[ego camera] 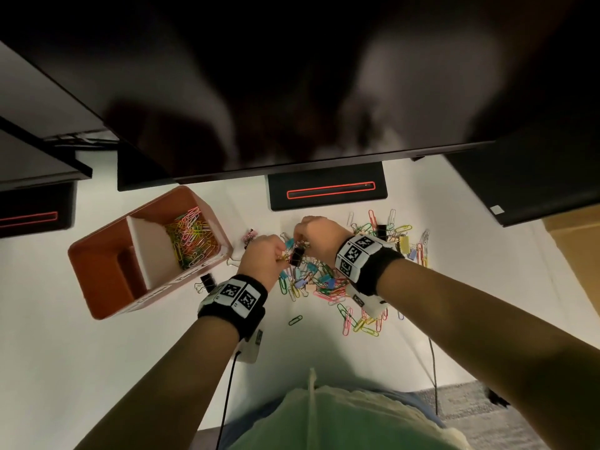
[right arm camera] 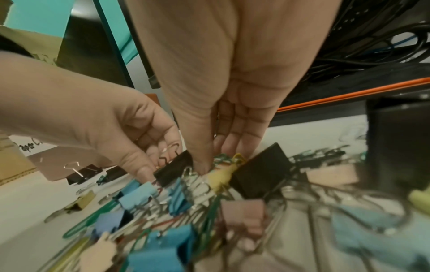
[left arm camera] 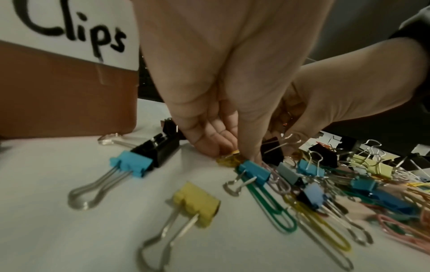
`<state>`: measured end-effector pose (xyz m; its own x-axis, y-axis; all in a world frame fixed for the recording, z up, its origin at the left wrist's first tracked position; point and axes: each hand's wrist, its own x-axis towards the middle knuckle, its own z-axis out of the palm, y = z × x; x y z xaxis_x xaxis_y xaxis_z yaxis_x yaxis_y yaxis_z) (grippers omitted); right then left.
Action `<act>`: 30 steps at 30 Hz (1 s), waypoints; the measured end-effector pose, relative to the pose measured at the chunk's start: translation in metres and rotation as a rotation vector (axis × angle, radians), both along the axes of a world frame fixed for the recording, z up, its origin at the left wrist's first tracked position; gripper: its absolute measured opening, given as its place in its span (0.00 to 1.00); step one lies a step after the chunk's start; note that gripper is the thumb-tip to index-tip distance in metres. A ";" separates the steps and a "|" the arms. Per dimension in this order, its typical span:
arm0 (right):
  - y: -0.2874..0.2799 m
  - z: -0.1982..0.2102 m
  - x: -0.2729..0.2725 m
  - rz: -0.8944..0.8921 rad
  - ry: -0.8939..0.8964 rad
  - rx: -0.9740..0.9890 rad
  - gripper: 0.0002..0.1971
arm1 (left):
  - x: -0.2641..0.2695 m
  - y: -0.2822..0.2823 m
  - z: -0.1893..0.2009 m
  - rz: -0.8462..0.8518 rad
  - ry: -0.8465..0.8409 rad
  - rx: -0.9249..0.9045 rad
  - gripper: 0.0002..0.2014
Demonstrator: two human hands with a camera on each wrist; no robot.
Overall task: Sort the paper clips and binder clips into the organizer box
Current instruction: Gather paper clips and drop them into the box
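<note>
An orange organizer box (ego camera: 97, 271) stands at the left, its far compartment holding coloured paper clips (ego camera: 191, 238). A label reading "Clips" is on its wall (left arm camera: 69, 101). A mixed pile of paper clips and binder clips (ego camera: 321, 280) lies on the white desk. Both hands meet at the pile's left end. My left hand (ego camera: 281, 256) curls its fingers round the wire handles of a black binder clip (right arm camera: 173, 170). My right hand (right arm camera: 213, 162) points straight down, thumb and fingers pinching a tangle of green and yellow paper clips (right arm camera: 223, 160) beside that clip.
A dark monitor hangs over the back of the desk, its base (ego camera: 328, 190) just behind the pile. Loose blue (left arm camera: 132, 165) and yellow (left arm camera: 197, 200) binder clips lie near the box. One green paper clip (ego camera: 295, 319) lies apart. A cardboard box (ego camera: 578, 254) is at the right.
</note>
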<state>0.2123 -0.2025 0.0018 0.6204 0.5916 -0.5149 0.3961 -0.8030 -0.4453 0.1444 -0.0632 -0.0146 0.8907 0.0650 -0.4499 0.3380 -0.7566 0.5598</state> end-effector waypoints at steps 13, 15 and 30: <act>-0.014 -0.001 -0.004 -0.060 0.055 -0.022 0.08 | -0.004 0.005 -0.001 -0.214 0.053 0.149 0.07; -0.018 0.002 -0.005 -0.069 0.060 -0.001 0.08 | -0.006 0.006 -0.001 -0.221 0.052 0.151 0.07; 0.064 0.086 -0.001 -0.093 -0.210 0.530 0.06 | -0.021 0.095 0.120 0.388 -0.369 -0.108 0.04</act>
